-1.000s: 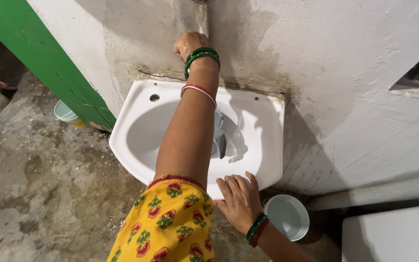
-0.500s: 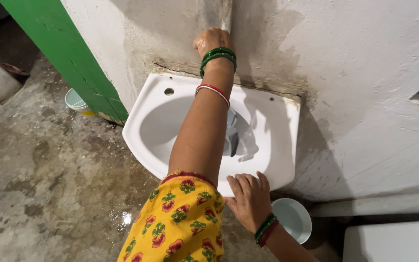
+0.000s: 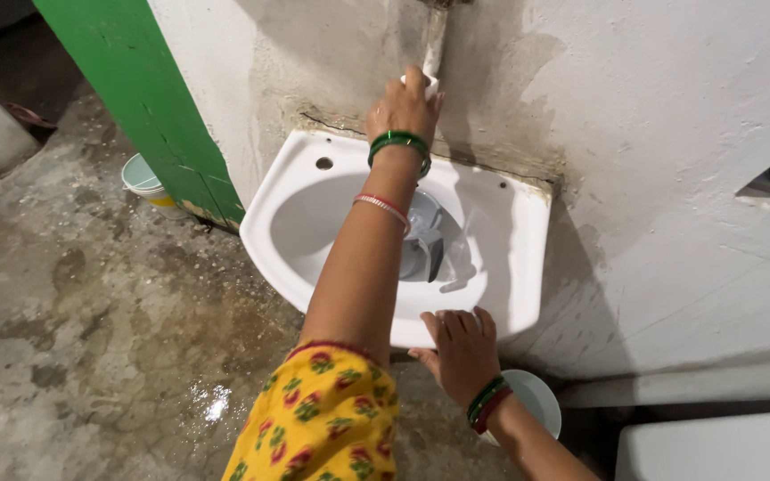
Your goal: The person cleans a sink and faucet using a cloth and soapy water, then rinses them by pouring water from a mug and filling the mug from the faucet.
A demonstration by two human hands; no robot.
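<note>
The left hand (image 3: 405, 105) is closed around a white tap (image 3: 432, 62) on the wall just above the white sink (image 3: 510, 267). The right hand (image 3: 462, 350) lies flat, fingers together, on the sink's front rim.

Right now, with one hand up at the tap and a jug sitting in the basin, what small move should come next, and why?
Probably turn the tap. The left hand is closed over it above the white basin, and the clear jug sits in the bowl roughly beneath it. No water stream is visible. The right hand rests flat on the front rim, steadying the body.
</note>
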